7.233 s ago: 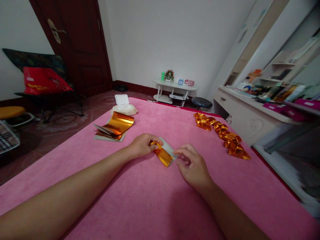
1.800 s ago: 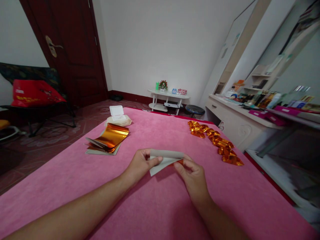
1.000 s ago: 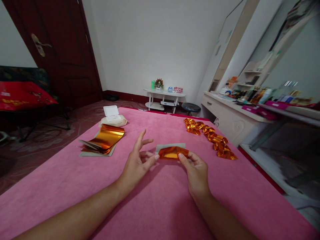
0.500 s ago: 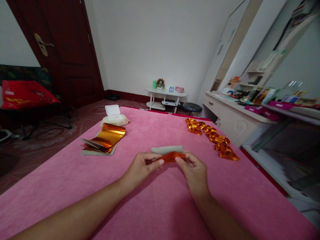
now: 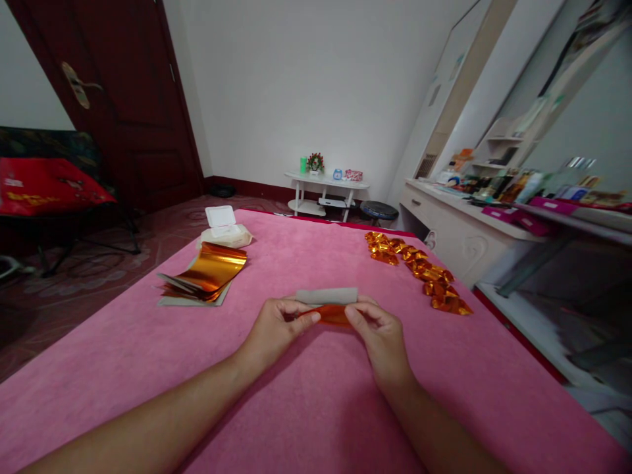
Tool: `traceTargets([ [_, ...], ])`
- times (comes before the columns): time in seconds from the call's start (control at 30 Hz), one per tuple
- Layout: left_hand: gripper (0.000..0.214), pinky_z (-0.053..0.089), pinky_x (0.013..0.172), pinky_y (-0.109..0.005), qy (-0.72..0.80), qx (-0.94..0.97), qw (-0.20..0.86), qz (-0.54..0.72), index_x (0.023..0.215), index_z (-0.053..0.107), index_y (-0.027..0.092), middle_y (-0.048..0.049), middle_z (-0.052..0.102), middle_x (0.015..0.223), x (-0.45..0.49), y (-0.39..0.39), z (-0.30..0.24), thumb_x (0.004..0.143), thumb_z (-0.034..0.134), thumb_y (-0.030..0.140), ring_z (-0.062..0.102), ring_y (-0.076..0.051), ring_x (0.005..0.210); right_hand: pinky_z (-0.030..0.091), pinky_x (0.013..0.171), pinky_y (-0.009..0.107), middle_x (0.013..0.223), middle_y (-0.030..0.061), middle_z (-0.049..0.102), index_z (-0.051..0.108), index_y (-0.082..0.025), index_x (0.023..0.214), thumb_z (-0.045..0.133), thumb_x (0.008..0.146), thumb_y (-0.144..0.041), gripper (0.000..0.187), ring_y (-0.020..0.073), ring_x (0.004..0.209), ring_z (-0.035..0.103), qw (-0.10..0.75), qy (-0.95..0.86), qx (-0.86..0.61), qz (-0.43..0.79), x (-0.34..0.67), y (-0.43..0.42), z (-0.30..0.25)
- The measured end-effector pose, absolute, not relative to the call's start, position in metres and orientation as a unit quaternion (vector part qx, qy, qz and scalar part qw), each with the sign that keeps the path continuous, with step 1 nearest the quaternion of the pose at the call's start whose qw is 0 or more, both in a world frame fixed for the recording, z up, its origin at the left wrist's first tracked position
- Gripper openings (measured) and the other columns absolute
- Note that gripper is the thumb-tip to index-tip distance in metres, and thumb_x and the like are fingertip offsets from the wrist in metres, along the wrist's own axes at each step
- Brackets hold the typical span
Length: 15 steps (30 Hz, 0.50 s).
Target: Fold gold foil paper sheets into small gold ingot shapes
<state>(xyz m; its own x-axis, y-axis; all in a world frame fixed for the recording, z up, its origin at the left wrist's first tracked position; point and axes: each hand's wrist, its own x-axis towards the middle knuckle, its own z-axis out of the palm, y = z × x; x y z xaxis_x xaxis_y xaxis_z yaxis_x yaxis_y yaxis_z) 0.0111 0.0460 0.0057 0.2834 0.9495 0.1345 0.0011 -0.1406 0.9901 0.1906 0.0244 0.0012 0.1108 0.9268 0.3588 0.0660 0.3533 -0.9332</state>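
A folded strip of gold foil paper [image 5: 330,312], grey-white on its back, is held just above the pink table cover [image 5: 306,408]. My left hand [image 5: 273,329] pinches its left end and my right hand [image 5: 378,332] pinches its right end, fingers closed on both. The grey back edge stands up behind the orange fold.
A stack of gold foil sheets [image 5: 207,280] lies to the left, with an open white wipes pack [image 5: 224,230] behind it. A row of several folded gold pieces [image 5: 419,270] runs along the right. A dresser [image 5: 469,230] and a small white table [image 5: 326,187] stand beyond.
My left hand, spread open a second ago, has closed on the strip's left end. Both hands have drawn closer together and the orange fold has flattened lower.
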Motion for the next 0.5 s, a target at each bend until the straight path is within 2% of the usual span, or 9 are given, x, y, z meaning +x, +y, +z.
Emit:
traceTargets([
  [0.17, 0.033, 0.041, 0.055, -0.019, 0.419, 0.536, 0.574, 0.456, 0.075, 0.073, 0.012, -0.0050, 0.067, 0.067, 0.0096, 0.0462, 0.0025, 0.077, 0.062, 0.044, 0.053, -0.010, 0.059, 0.046, 0.068, 0.026, 0.077, 0.0025, 0.063, 0.070, -0.018, 0.067, 0.067, 0.072, -0.023, 0.007, 0.0157, 0.074, 0.058, 0.597, -0.553, -0.463, 0.351, 0.1900, 0.0253, 0.0005],
  [0.33, 0.031, 0.046, 0.059, -0.021, 0.418, 0.498, 0.608, 0.455, 0.077, 0.073, 0.013, -0.0060, 0.068, 0.075, 0.0090, 0.0451, 0.0056, 0.072, 0.067, 0.043, 0.058, -0.013, 0.065, 0.045, 0.062, 0.025, 0.071, 0.0014, 0.063, 0.066, -0.018, 0.061, 0.069, 0.069, -0.024, 0.010, 0.0138, 0.066, 0.057, 0.600, -0.538, -0.478, 0.350, 0.1875, 0.0234, 0.0039],
  [0.5, 0.027, 0.039, 0.051, -0.018, 0.417, 0.520, 0.580, 0.468, 0.061, 0.069, 0.012, -0.0016, 0.063, 0.059, 0.0114, 0.0464, 0.0039, 0.064, 0.074, 0.038, 0.052, -0.009, 0.053, 0.040, 0.051, 0.023, 0.057, -0.0017, 0.057, 0.061, -0.017, 0.059, 0.074, 0.064, -0.030, 0.019, 0.0114, 0.054, 0.049, 0.615, -0.489, -0.512, 0.349, 0.1908, 0.0262, -0.0003],
])
